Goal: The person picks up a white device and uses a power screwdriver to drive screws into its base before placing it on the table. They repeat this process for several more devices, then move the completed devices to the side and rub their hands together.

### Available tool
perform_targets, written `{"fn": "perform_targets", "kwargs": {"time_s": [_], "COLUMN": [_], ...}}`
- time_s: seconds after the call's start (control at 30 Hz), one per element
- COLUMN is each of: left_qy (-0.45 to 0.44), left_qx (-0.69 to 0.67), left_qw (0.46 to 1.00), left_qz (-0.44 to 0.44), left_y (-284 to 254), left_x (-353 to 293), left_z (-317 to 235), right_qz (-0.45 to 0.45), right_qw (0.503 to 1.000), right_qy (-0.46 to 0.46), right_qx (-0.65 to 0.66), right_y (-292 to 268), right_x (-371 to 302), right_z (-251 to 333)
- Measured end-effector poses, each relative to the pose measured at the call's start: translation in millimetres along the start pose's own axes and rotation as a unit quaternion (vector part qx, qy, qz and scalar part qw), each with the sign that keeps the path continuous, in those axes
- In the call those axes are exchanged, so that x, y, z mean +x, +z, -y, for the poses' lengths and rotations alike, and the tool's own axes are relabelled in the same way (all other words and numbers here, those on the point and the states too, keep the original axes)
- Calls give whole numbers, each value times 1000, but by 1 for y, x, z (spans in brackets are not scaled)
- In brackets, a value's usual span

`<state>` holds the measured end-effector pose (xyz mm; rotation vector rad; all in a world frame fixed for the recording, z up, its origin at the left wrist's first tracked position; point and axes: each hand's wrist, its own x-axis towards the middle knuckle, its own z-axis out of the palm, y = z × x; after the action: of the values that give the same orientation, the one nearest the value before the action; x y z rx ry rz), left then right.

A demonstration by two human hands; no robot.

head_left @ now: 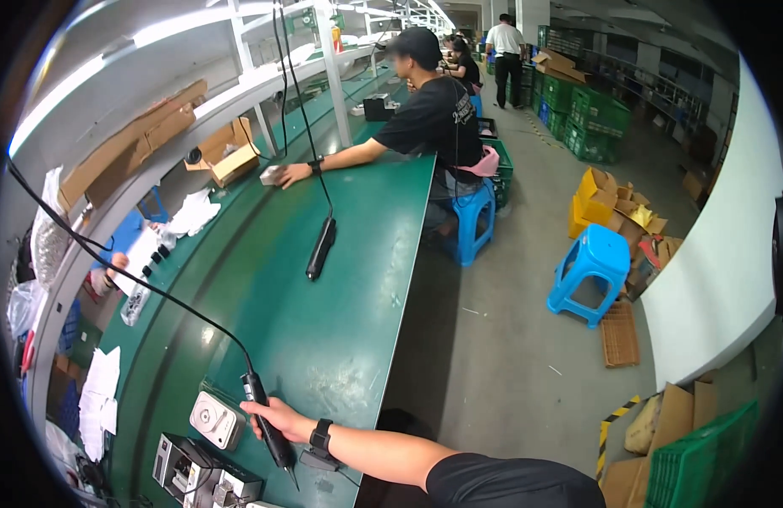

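Observation:
From the lower right my right arm, with a dark band at the wrist, reaches over the green bench. My right hand (pixel 279 420) is closed around a black electric screwdriver (pixel 275 442), whose thin bit points down toward the bench near its front edge. A black cable runs from its top to the upper left. Left of the hand lies a white rounded-corner device (pixel 216 420) with a circular part on its face. Below that sits an opened black housing (pixel 181 466) with pale parts inside. My left hand is out of view.
Another black electric screwdriver (pixel 322 250) hangs over the green bench (pixel 273 313). A co-worker (pixel 434 110) at the bench touches a small pale box (pixel 271 176). Blue stools (pixel 593 269), cartons (pixel 607 199) and green crates (pixel 594 118) stand along the aisle. Across the bench another person's hand (pixel 114 267) shows.

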<state>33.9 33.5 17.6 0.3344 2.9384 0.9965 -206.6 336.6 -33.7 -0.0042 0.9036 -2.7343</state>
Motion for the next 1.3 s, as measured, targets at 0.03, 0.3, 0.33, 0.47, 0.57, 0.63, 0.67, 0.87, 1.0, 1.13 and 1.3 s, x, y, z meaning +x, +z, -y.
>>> {"fn": "perform_targets", "kwargs": {"time_s": [0.03,0.3,0.33,0.47,0.57,0.63,0.67,0.87,1.0,1.13,1.3], "left_qy": [-12,-61,-38,455,640,671,679,564,662,344,202], "left_qx": [16,101,118,489,580,562,552,497,509,533,583], "left_qw": [1000,993,992,735,471,455,454,646,435,772,759], "left_qz": [0,9,24,-116,-176,-165,-168,-134,-336,27,207], "left_y": [-2,11,10,-19,-26,-37,-38,-23,-21,-28,-23], "left_x": [-11,-90,-94,-39,-28,-21,-27,-21,-7,-70,-91], "left_z": [-4,2,9,74,92,90,82,109,125,48,83], "right_qz": [0,4,-2,5,-5,-18,-57,-169,-177,-187,-184], "right_qw": [1000,1000,1000,1000,997,993,973,832,779,785,798], "right_qy": [3,4,1,-3,-33,-52,-109,-288,-298,-283,-261], "right_qx": [-4,11,12,-9,-75,-109,-194,-443,-523,-518,-511], "right_y": [3,-3,-3,-2,4,1,-1,14,14,6,14], "right_x": [1,-2,-2,-5,-14,-17,-18,-25,-24,-20,-19], "right_z": [-1,2,1,-2,-2,-4,-8,-20,-23,-26,-30]}}
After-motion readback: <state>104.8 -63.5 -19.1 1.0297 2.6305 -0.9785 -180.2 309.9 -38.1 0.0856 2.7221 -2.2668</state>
